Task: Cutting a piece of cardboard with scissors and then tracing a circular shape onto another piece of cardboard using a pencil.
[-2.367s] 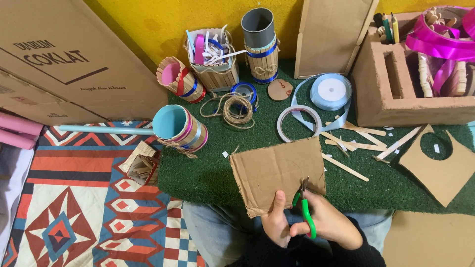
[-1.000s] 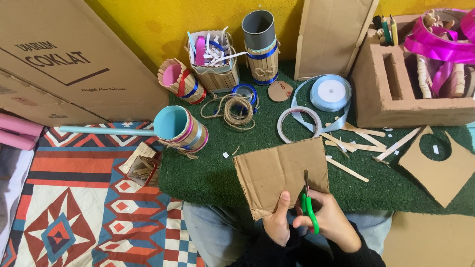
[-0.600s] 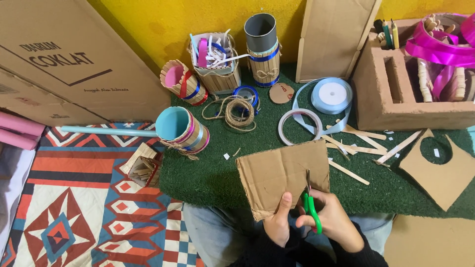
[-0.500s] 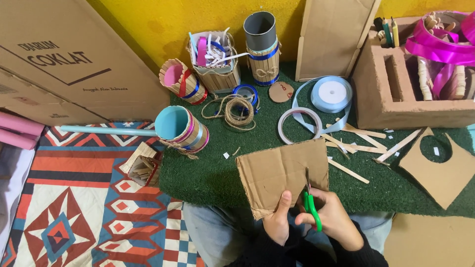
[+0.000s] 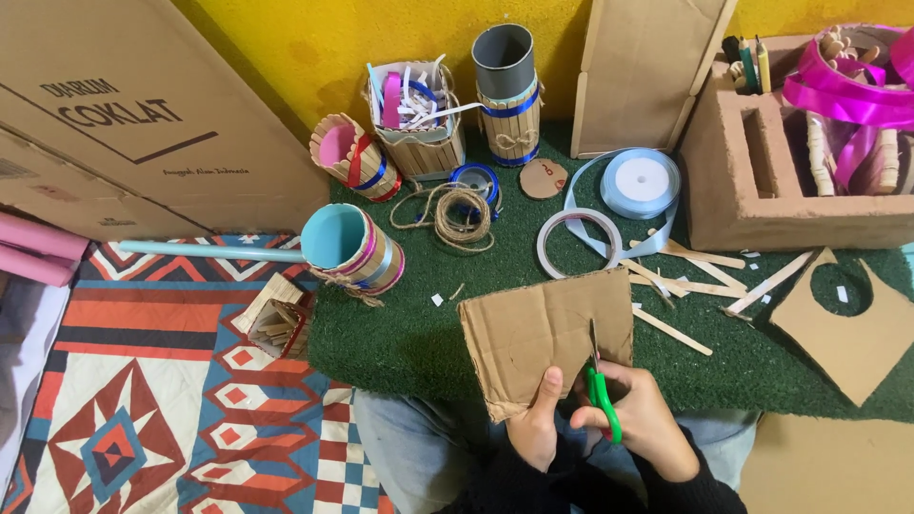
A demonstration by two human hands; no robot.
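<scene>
Left hand [image 5: 535,425] low in the head view, thumb pointing up, fingers curled in a pinching grip, right hand [image 5: 638,419] just beside it, fingers closed through handle loops (knuckles upward), both dark-sleeved wrists drawn close to the body

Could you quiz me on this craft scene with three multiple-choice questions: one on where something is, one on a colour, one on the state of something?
1. Where does the light blue ribbon roll lie?
A. on the green mat
B. on the patterned rug
C. inside the brown box

2. What colour are the scissors' handles?
A. red
B. green
C. black

3. What state is the cardboard piece in?
A. lying flat, untouched
B. rolled into a tube
C. held by the left hand, scissors cutting in

Answers: 1 A, the roll rests on the mat near the box. 2 B, green loops show in the right hand. 3 C, the blades enter its lower edge.
</scene>
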